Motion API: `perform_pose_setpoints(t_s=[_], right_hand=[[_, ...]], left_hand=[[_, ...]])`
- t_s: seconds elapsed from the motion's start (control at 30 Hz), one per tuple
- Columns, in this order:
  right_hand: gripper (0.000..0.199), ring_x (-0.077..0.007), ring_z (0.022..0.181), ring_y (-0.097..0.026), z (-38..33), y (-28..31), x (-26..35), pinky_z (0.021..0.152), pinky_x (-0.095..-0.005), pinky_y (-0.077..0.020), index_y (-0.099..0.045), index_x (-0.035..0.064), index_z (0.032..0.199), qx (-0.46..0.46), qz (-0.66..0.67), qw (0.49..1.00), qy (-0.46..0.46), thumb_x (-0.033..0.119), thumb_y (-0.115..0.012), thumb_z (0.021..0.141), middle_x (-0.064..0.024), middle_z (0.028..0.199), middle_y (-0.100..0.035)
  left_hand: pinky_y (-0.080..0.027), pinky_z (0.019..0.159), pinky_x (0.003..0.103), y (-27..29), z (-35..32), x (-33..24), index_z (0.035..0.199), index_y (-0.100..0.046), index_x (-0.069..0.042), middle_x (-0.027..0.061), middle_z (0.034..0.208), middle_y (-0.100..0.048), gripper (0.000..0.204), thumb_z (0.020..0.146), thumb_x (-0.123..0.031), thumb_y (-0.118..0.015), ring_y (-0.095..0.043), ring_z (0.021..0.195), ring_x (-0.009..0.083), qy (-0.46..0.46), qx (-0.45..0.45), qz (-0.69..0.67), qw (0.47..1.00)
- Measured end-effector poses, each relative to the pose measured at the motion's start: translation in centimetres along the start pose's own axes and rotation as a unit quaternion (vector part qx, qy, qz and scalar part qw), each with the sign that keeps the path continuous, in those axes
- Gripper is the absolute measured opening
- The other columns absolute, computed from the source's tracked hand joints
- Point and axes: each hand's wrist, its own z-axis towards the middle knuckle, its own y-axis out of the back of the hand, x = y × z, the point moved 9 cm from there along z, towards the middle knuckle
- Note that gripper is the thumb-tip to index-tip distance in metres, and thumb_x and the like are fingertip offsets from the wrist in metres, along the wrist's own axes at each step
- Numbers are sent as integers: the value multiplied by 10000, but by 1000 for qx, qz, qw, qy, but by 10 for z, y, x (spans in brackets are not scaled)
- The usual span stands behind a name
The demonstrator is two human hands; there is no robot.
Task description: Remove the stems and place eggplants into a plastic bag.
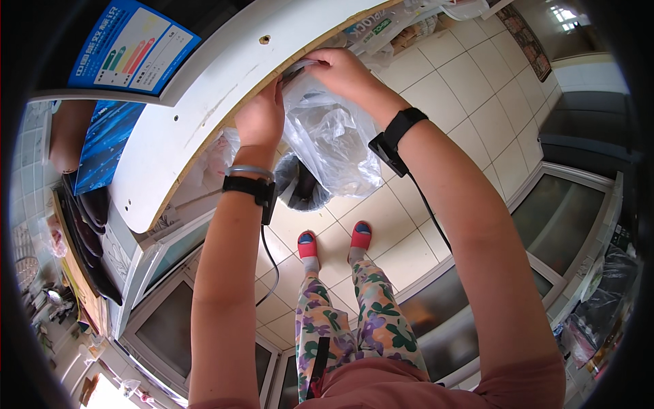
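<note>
Your right hand [343, 70] is closed in a pinch on the top edge of a clear plastic bag [334, 140], right at the underside edge of a white board [204, 95]. Your left hand [261, 117] is curled shut beside it, fingers on the same edge; whether it grips the bag or only the board cannot be told. The bag hangs slack between your wrists, its belly drooping above a dark bin [300, 187] on the tiled floor [470, 102], just ahead of your red slippers [334, 240]. You appear to be working the bag's mouth along the board's edge; the next move likely calls for a firm two-handed hold. Glass-fronted cabinets [552, 218] line the room's margins.
</note>
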Motion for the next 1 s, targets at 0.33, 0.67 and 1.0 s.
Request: perform_pose_setpoints(t_s=[0.33, 0.67, 1.0], right_hand=[[274, -133, 912, -623, 3, 3, -14, 828, -263, -472, -693, 2, 1071, 9, 92, 989, -111, 169, -652, 859, -57, 993, -705], [186, -210, 773, -659, 8, 6, -30, 700, -331, -506, -726, 50, 905, -83, 127, 986, -64, 214, -682, 831, -70, 843, -707], [108, -352, 776, -637, 3, 7, 31, 677, -441, -511, -690, 117, 907, -190, -291, 930, 117, 192, -640, 847, -121, 850, -668]], left_hand=[[-528, 645, 407, -4, -10, 19, 920, -666, -113, 131, 805, -675, 70, 873, -160, -643, -653, 724, 336, 33, 3, -48, 998], [-520, 698, 386, -6, -3, 27, 923, -674, -41, 150, 850, -676, 115, 864, -137, -653, -652, 761, 329, 73, -18, -85, 994], [-514, 694, 385, -10, -8, 35, 916, -663, -22, 153, 833, -668, 119, 853, -123, -664, -644, 743, 325, 68, -5, -86, 994]])
